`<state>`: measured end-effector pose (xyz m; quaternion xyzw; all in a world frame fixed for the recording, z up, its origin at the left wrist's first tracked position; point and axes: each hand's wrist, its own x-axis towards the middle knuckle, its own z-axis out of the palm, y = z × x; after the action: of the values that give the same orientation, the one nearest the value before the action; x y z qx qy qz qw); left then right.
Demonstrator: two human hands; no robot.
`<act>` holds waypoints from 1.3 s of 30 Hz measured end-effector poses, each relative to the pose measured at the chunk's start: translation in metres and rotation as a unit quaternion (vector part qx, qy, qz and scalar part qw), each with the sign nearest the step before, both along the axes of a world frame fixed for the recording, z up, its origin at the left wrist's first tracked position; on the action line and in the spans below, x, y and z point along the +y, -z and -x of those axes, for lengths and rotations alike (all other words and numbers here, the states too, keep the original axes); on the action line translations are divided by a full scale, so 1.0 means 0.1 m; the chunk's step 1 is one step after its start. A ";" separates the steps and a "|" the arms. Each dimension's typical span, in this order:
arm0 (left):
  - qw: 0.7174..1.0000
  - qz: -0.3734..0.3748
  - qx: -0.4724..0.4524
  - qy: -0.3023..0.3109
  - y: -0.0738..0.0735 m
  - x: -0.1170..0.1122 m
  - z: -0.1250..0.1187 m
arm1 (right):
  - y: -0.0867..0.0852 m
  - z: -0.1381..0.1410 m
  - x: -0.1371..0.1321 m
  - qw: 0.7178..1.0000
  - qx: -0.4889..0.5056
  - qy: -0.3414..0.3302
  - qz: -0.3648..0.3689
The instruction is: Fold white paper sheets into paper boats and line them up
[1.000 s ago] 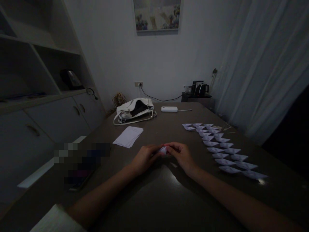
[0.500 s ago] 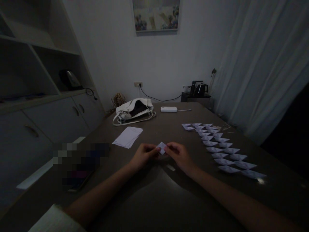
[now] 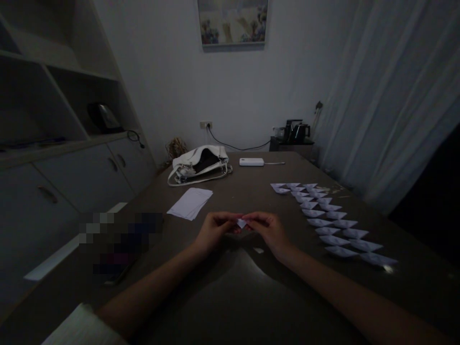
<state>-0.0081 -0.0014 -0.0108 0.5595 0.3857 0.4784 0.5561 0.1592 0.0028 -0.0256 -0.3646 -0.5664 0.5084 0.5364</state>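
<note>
A small folded piece of white paper (image 3: 242, 224) is pinched between my two hands just above the table, near the middle of the view. My left hand (image 3: 216, 230) grips its left side with thumb and fingers. On the other side, my right hand (image 3: 266, 231) holds it the same way. Fingers cover most of the paper, and only a small downward-pointing triangle shows. Folded paper boats (image 3: 312, 213) stand in two rows to the right of my right hand. Beyond my left hand lies a loose stack of white paper sheets (image 3: 189, 203).
A white handbag (image 3: 201, 165) lies at the table's far left, with a white power bank (image 3: 251, 162) and short cable beside it. A blurred-out dark object (image 3: 125, 244) is at the left. A kettle (image 3: 299, 132) stands on a small cabinet behind the table.
The paper showed as a full diamond before. Now my fingertips have closed over its top, and only the lower point is visible. The boats and sheets have stayed put.
</note>
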 end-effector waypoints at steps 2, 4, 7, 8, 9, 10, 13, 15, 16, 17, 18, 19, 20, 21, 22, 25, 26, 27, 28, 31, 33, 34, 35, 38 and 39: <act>1.000 0.001 0.000 0.005 0.01 0.00 0.01 | 0.00 -0.01 0.01 1.000 -0.007 0.008 -0.007; 1.000 0.002 0.007 0.014 0.01 0.00 0.01 | 0.00 -0.02 0.02 1.000 -0.011 0.018 -0.015; 1.000 0.003 0.016 0.024 0.00 0.01 0.02 | 0.02 -0.03 0.04 0.999 -0.028 0.020 -0.038; 1.000 0.008 0.018 0.023 0.00 0.01 0.02 | 0.02 -0.03 0.04 0.998 -0.041 0.019 -0.052; 0.999 0.016 0.020 0.021 -0.01 0.02 0.02 | 0.03 -0.04 0.04 0.996 -0.058 0.018 -0.069; 0.999 0.026 0.025 0.018 -0.01 0.02 0.02 | 0.03 -0.04 0.04 0.993 -0.078 0.017 -0.087; 0.997 0.054 0.049 0.012 -0.01 0.03 0.03 | 0.01 -0.05 0.01 0.981 -0.136 0.019 -0.140; 0.997 0.054 0.060 0.006 -0.01 0.04 0.03 | -0.01 -0.05 -0.01 0.972 -0.164 0.019 -0.169; 0.997 0.050 0.065 0.003 0.00 0.05 0.03 | -0.03 -0.05 -0.02 0.968 -0.175 0.016 -0.178; 0.997 0.046 0.069 -0.001 0.00 0.05 0.04 | -0.04 -0.05 -0.03 0.967 -0.178 0.013 -0.182; 0.996 0.042 0.072 -0.003 0.01 0.05 0.04 | -0.05 -0.05 -0.04 0.969 -0.172 0.009 -0.178; 0.996 0.041 0.073 -0.005 0.01 0.06 0.05 | -0.05 -0.04 -0.04 0.973 -0.159 0.005 -0.166; 0.997 0.041 0.071 -0.009 0.02 0.06 0.05 | -0.05 -0.04 -0.04 0.979 -0.139 0.004 -0.147; 0.997 0.041 0.067 -0.014 0.02 0.06 0.05 | -0.04 -0.04 -0.03 0.985 -0.118 0.002 -0.125; 0.997 0.041 0.064 -0.018 0.03 0.07 0.05 | -0.03 -0.04 -0.02 0.990 -0.098 0.004 -0.101; 0.997 0.040 0.068 -0.021 0.03 0.06 0.05 | 0.02 -0.04 0.02 0.995 -0.082 0.003 -0.048; 0.996 0.040 0.073 -0.019 0.03 0.06 0.05 | 0.03 -0.04 0.04 0.995 -0.088 -0.001 -0.039; 0.996 0.039 0.078 -0.017 0.02 0.06 0.05 | 0.04 -0.05 0.05 0.995 -0.093 -0.005 -0.033; 0.996 0.037 0.083 -0.016 0.02 0.05 0.05 | 0.04 -0.05 0.05 0.995 -0.095 -0.007 -0.030; 0.995 0.031 0.091 -0.013 0.01 0.05 0.05 | 0.03 -0.05 0.05 0.996 -0.090 -0.005 -0.027; 0.995 0.034 0.094 -0.012 0.01 0.05 0.05 | 0.04 -0.05 0.06 0.996 -0.083 -0.005 -0.028; 0.995 0.036 0.096 -0.011 0.01 0.05 0.06 | 0.05 -0.05 0.06 0.996 -0.079 -0.004 -0.031; 0.995 0.038 0.097 -0.010 0.01 0.05 0.06 | 0.07 -0.05 0.07 0.997 -0.074 -0.002 -0.036; 0.995 0.047 0.093 -0.003 0.01 0.05 0.06 | 0.11 -0.06 0.10 0.996 -0.074 0.012 -0.055; 0.995 0.055 0.086 0.001 0.02 0.05 0.05 | 0.12 -0.07 0.11 0.995 -0.081 0.015 -0.059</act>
<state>-0.0132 0.0031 -0.0124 0.5681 0.4573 0.4058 0.5509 0.1658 0.0137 -0.0374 -0.3805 -0.6314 0.4346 0.5174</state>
